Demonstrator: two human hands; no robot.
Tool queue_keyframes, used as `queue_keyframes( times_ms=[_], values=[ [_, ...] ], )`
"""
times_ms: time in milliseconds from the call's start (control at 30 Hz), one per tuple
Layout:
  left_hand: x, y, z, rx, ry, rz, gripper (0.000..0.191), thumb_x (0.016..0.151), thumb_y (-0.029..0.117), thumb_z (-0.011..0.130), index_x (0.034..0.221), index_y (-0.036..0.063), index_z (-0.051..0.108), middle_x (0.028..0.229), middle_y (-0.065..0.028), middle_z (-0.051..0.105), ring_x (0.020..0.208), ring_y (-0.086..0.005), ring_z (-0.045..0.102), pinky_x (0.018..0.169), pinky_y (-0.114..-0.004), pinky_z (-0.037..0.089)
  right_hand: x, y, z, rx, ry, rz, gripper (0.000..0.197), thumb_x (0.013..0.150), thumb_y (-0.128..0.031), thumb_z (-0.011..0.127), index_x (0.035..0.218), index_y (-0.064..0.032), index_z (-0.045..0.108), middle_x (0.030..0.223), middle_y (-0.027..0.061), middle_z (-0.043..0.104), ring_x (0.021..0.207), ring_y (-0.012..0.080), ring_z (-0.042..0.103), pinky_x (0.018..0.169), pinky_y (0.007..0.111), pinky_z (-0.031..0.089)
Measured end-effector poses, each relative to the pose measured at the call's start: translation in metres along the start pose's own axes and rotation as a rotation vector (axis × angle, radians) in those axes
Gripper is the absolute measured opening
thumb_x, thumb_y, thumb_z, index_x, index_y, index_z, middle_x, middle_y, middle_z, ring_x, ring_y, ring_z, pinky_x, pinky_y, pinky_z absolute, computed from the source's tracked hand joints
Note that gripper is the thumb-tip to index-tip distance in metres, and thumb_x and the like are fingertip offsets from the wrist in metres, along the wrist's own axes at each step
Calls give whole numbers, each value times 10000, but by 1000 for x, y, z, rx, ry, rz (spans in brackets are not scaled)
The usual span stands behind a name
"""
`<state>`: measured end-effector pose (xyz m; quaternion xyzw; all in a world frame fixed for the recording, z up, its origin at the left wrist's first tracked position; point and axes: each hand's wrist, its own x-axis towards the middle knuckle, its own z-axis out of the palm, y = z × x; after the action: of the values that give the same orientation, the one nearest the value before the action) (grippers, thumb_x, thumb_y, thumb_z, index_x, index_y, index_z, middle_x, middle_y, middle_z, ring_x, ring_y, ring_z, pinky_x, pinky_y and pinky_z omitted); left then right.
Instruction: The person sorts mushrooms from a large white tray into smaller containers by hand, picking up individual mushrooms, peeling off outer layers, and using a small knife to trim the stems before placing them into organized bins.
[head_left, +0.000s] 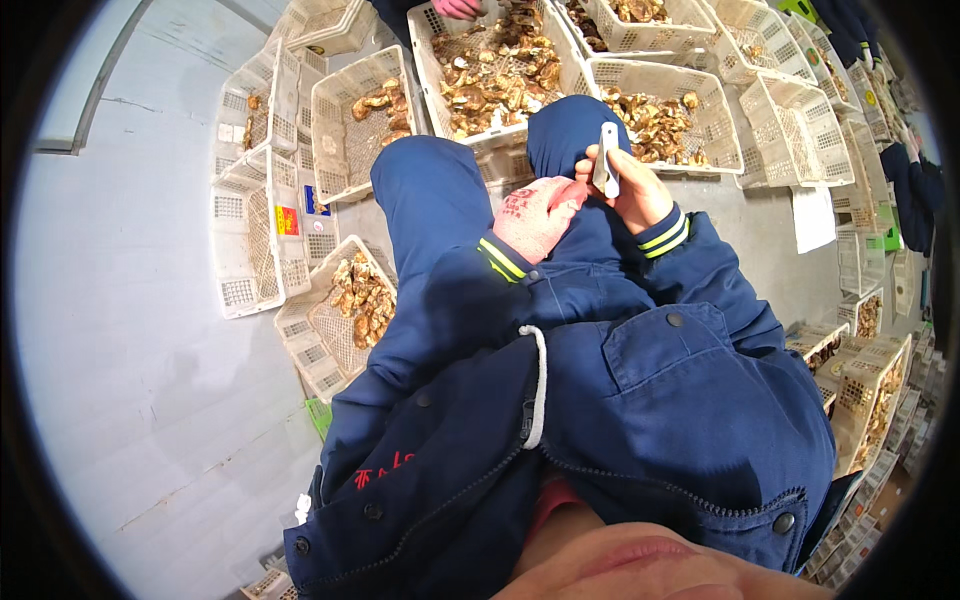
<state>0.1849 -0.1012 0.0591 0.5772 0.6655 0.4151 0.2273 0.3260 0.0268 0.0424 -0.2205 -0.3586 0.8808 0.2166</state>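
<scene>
My right hand (641, 184) is bare and grips a small white-handled tool (609, 154) with a hole at its upper end. It looks like a knife, but no blade shows. Close against it, my left hand (536, 217) wears a pink knit glove with printing on its back. The gloved fingers curl inward, and whatever may be between them is hidden. Both hands are above my right thigh. Just past my knees stands a large white plastic crate (502, 141) holding brown-and-white mushrooms (502, 82).
More mushrooms lie in a crate at right (724, 161), a crate at left (326, 172) and a low crate by my left thigh (300, 326). Stacked crates (259, 225) line the left wall (150, 300). Another person's pink-gloved hand (457, 7) shows at the top, with other people at far right.
</scene>
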Motion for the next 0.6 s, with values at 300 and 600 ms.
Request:
queue_keyframes(
  times_ms=[300,600],
  values=[
    [0,-12,10,-2,10,-6,229,790,114,600,1011,62,624,889,-117,640,846,-296,607,746,-357,484,2,12,2,-57,-22,-15,356,941,-263,479,1129,29,558,993,122,643,874,167,613,782,265,468],
    [2,-18,11,-41,-104,-102,257,812,212,560,1038,107,621,940,-115,622,874,-303,592,755,-380,475,6,18,0,-77,-25,10,359,937,-275,486,1119,25,563,998,124,641,878,178,609,804,286,460]
  ],
)
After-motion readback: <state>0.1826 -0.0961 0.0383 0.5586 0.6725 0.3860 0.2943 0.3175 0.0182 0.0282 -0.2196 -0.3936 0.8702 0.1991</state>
